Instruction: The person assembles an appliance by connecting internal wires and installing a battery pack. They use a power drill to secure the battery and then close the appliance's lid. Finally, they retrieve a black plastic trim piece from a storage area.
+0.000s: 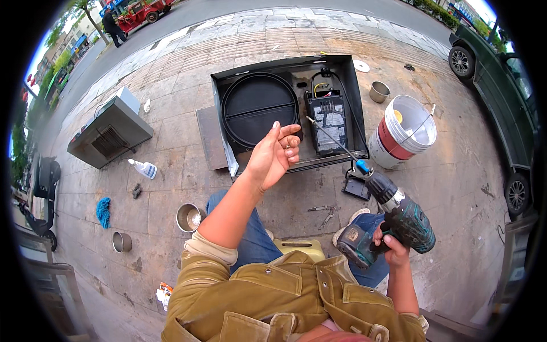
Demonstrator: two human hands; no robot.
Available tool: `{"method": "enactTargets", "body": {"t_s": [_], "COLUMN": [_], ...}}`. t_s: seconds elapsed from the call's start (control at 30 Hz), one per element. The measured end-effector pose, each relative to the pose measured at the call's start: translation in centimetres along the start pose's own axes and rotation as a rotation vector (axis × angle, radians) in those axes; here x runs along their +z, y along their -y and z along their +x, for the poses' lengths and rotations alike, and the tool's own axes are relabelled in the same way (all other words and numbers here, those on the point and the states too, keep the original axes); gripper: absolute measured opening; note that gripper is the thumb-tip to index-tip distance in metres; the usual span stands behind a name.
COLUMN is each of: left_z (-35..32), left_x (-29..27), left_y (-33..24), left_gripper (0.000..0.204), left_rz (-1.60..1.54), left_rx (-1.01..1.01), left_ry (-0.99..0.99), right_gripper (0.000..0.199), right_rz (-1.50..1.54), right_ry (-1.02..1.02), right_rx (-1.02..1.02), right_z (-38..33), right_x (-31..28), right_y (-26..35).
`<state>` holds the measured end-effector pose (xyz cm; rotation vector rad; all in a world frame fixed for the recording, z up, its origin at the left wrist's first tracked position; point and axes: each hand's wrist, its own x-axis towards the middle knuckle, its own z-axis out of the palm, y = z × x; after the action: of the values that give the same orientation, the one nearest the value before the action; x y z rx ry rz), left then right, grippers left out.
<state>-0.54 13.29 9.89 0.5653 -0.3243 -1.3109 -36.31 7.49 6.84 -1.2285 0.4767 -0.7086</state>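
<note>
My right hand (pixel 393 245) grips a green-and-black cordless drill (pixel 401 214) by its handle. A long screwdriver bit (pixel 333 138) with a blue collar reaches from it over a black casing. That open, shallow metal casing (pixel 335 162) holds a round black ring frame (pixel 259 108) and a labelled black box (pixel 329 122) with wires. Over the ring frame's near right edge hovers my left hand (pixel 276 154), thumb and index finger apart, the other fingers loosely curled. I see nothing in it, though its palm is partly hidden. The bit's tip is near the black box.
At right stand a white-and-red bucket (pixel 393 137) and a metal cup (pixel 379 91). Leftward are a metal appliance (pixel 111 134), a spray bottle (pixel 142 169), a blue cloth (pixel 103 212) and two metal pots (pixel 190 218). Small tools (pixel 323 214) lie before me. A green vehicle (pixel 490 102) is parked rightward.
</note>
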Motion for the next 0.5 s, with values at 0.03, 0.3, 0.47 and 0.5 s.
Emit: {"method": "enactTargets", "body": {"t_s": [0.03, 0.3, 0.47, 0.5], "left_z": [0.5, 6.7, 11.3, 11.5], "left_x": [-0.6, -0.1, -2.0, -1.9], "left_y": [0.2, 4.9, 6.1, 6.3], "left_gripper": [0.043, 0.045, 0.065, 0.068], "left_rz": [0.058, 1.940, 2.385, 2.422], "left_rx": [0.015, 0.647, 0.916, 0.866], "left_ry": [-0.003, 0.133, 0.348, 0.392], "right_gripper": [0.032, 0.036, 0.035, 0.035], "right_rz": [0.042, 0.082, 0.109, 0.112], "right_ry": [-0.061, -0.256, -0.248, -0.259], "right_rx": [-0.007, -0.066, -0.081, -0.078], "right_z": [0.2, 0.1, -0.8, -0.9], "right_x": [0.2, -2.1, -3.7, -3.9], "right_y": [0.2, 2.0, 1.0, 0.9]}}
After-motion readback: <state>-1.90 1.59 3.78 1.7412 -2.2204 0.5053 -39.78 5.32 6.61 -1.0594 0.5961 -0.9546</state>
